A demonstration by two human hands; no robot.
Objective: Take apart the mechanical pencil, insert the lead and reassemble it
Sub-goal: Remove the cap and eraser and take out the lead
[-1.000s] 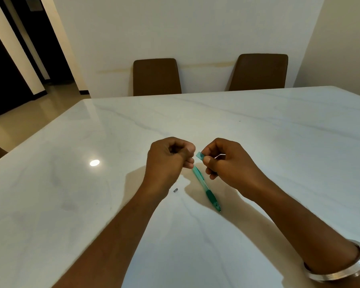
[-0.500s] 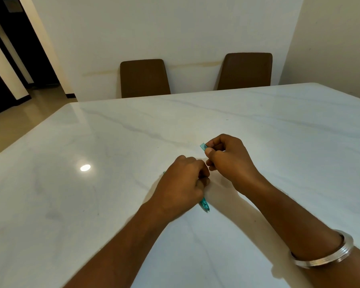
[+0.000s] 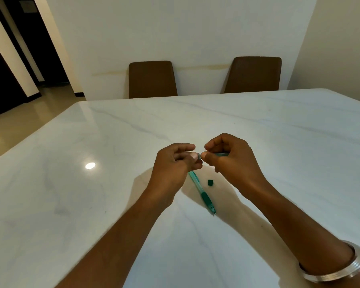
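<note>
From the head view, both forearms reach forward over the white marble counter [image 3: 279, 129] and the hands meet above it. The left hand [image 3: 175, 163] is half-curled, its grip pinching a small part between thumb and fingertips — what part, I cannot tell. The right hand [image 3: 231, 161] curls round a slim translucent green tube [image 3: 221, 154], its end pinched against the left fingertips. The green mechanical pencil [image 3: 202, 193] lies on the counter below the hands, tip toward the camera — a small green cap [image 3: 210, 182] just beside it. A silver bangle [image 3: 335, 267] rings the right wrist.
</note>
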